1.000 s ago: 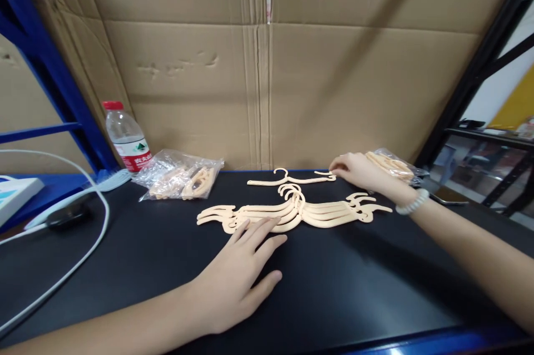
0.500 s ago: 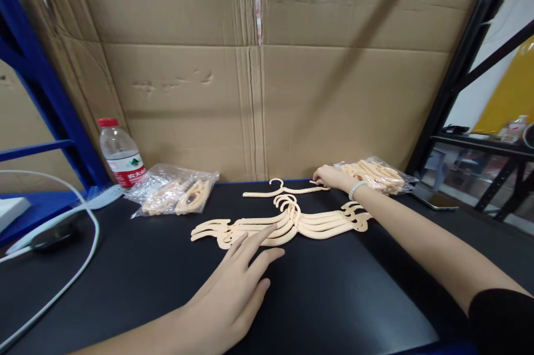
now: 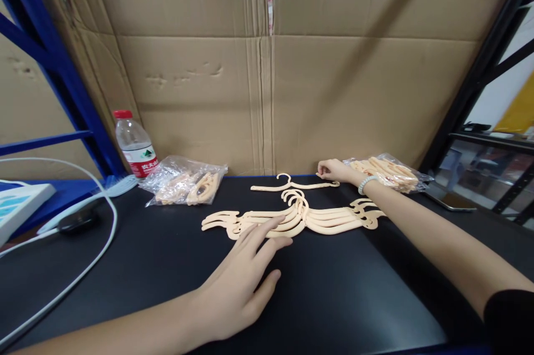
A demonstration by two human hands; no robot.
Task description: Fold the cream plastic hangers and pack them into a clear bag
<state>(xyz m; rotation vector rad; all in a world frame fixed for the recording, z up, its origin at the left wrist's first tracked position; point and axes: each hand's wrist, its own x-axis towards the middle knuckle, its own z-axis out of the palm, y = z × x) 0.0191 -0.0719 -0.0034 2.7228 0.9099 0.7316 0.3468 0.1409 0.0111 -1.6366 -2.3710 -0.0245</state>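
Observation:
My left hand (image 3: 237, 277) is open, palm down with fingers spread, its fingertips over the left part of a stack of cream plastic hangers (image 3: 334, 222). The stacked hooks point away from me. Behind the stack lies a single cream hanger (image 3: 273, 188). At its right end my right hand (image 3: 334, 171), with a beaded bracelet on the wrist, is closed in a pinch. Whatever is between the fingertips is too small to make out. Just beside that hand is a clear bag of cream hanger parts (image 3: 386, 171).
Another clear bag (image 3: 187, 182) with cream pieces sits at the back left beside a red-capped water bottle (image 3: 136, 146). A white cable (image 3: 98, 255) loops across the left side. Cardboard (image 3: 200, 77) stands behind the black table (image 3: 334, 299). A phone (image 3: 448, 199) lies at the right.
The whole view has shifted a little. My right hand has drawn slightly left along the single hanger, its fingers more tightly pinched. My left hand keeps its place at the stack.

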